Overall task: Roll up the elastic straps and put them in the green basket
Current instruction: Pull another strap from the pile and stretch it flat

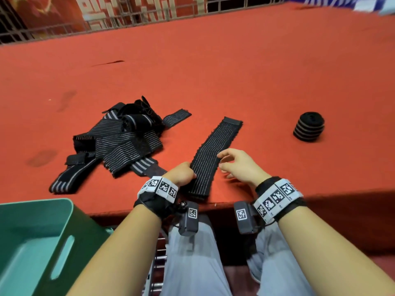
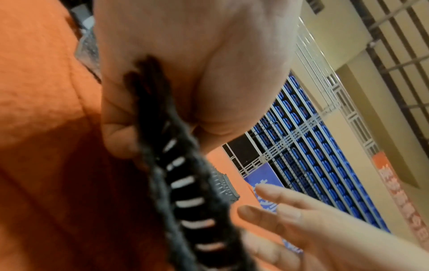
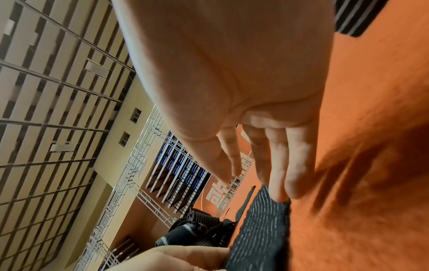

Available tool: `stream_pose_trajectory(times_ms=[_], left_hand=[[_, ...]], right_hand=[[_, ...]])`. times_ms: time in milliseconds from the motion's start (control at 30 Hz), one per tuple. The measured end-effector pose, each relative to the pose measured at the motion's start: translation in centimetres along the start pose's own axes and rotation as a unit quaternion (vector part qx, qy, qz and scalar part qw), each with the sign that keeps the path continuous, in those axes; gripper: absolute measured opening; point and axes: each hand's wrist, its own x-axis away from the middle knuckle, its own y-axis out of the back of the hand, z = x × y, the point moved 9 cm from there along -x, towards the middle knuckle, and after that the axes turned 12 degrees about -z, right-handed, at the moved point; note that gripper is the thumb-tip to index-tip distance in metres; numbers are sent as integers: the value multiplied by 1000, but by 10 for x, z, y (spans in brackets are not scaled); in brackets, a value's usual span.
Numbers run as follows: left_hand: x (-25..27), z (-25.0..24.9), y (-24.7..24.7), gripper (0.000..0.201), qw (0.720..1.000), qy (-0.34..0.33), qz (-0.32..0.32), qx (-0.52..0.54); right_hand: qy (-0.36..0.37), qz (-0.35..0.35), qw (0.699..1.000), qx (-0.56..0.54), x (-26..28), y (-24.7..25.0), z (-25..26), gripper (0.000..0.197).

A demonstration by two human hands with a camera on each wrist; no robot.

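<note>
Red table [image 1: 235, 60]; metal railing [image 1: 128, 16]

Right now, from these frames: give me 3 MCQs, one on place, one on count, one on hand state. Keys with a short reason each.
1. Where is the green basket?
A. Below the table edge, by the person's left arm
B. On the red table beside the strap pile
C. At the table's far right corner

2. How many finished rolled straps stand alone on the red table?
A. None
B. One
C. Three

3. What is the left hand doing?
A. Resting flat on the table
B. Gripping the edge of the flat strap
C. Holding the basket

Answers:
1 A: the basket sits low at the left, off the table.
2 B: a single rolled strap stands to the right, apart from the loose pile.
3 B: its fingers curl round the strap's edge, while the right hand is open beside it.
</note>
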Motion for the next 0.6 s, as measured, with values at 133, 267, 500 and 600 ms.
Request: stream_pose_trajectory(times_ms=[133,267,500,600], left_hand=[[21,-2,-11,41,991,19,13,132],[36,0,-19,60,980,37,10,193],[61,-3,-34,62,949,50,15,310],[72,-8,-44,52,942,60,20,331]], right_hand=[[25,19,999,35,18,1,1,21],[66,46,995,66,34,3,5,27],[128,120,981,87,65,-2,14,38],[153,103,977,105,71,4,15,31]])
